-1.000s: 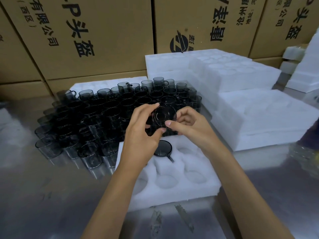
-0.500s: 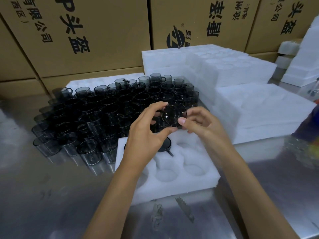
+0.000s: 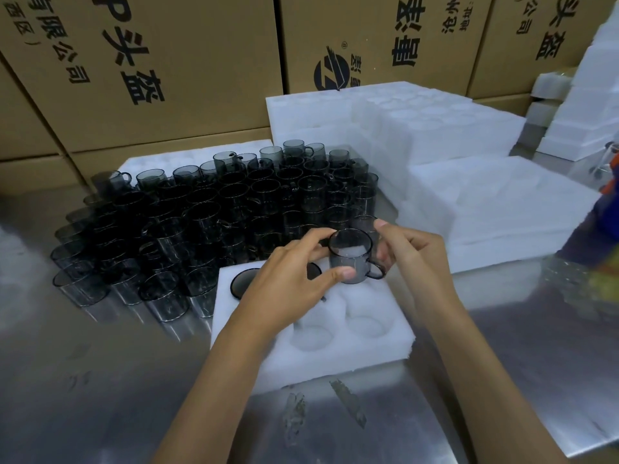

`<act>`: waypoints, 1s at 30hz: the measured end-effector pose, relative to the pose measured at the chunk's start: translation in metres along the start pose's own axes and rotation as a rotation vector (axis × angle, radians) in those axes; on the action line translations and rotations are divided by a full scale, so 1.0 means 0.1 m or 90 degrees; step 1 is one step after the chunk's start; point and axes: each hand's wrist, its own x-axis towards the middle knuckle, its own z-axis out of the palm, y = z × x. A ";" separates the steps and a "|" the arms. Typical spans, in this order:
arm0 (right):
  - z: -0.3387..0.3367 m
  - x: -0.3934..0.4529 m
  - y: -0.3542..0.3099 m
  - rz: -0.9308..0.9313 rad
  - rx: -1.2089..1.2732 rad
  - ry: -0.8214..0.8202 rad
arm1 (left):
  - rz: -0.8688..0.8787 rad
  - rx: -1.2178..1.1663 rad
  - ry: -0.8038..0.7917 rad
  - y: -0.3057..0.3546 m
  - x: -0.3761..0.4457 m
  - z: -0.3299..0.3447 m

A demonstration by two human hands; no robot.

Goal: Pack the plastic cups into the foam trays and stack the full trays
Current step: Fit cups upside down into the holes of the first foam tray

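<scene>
A smoky transparent cup (image 3: pixel 351 259) with a handle is held upright above the white foam tray (image 3: pixel 378 349). My left hand (image 3: pixel 288 283) pinches it between thumb and fingers from the left. My right hand (image 3: pixel 412 252) curls round its far right side, beside the handle. One dark cup (image 3: pixel 243 283) sits in the tray's far-left pocket, partly hidden by my left hand. Several tray pockets near me stand empty. A big cluster of the same cups (image 3: pixel 217 216) stands on the metal table behind the tray.
Stacks of white foam trays (image 3: pixel 469 135) rise at the back right, a lower stack (image 3: pixel 502 209) right of the hands. Cardboard boxes (image 3: pixel 167 61) wall the back. More foam (image 3: pixel 569 122) sits far right. The steel table (image 3: pixel 100 380) shows in front and left.
The cup has turned from mouth-facing-me to upright with its handle to the right, and both hands have carried it rightward over the tray.
</scene>
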 end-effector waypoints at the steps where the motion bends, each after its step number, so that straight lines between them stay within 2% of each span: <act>1: -0.01 0.02 0.02 0.000 -0.005 0.008 | -0.004 0.026 -0.004 -0.01 0.00 0.01; 5: -0.01 0.04 0.10 -0.017 -0.039 0.003 | -0.009 0.132 0.014 -0.03 0.00 0.07; 10: -0.01 0.05 0.13 -0.013 -0.066 -0.077 | -0.005 0.165 0.013 -0.04 -0.02 0.05; 13: -0.01 0.05 0.13 0.003 -0.075 -0.084 | -0.023 0.208 -0.012 -0.04 -0.02 0.06; 17: 0.00 0.06 0.16 0.048 -0.064 -0.086 | -0.050 0.191 -0.013 0.00 -0.04 0.06; 24: -0.02 0.07 0.18 0.073 -0.037 -0.087 | -0.014 0.205 -0.018 0.02 -0.05 0.07; 30: -0.03 0.06 0.21 0.141 0.020 -0.098 | 0.040 0.302 -0.020 -0.02 0.02 0.08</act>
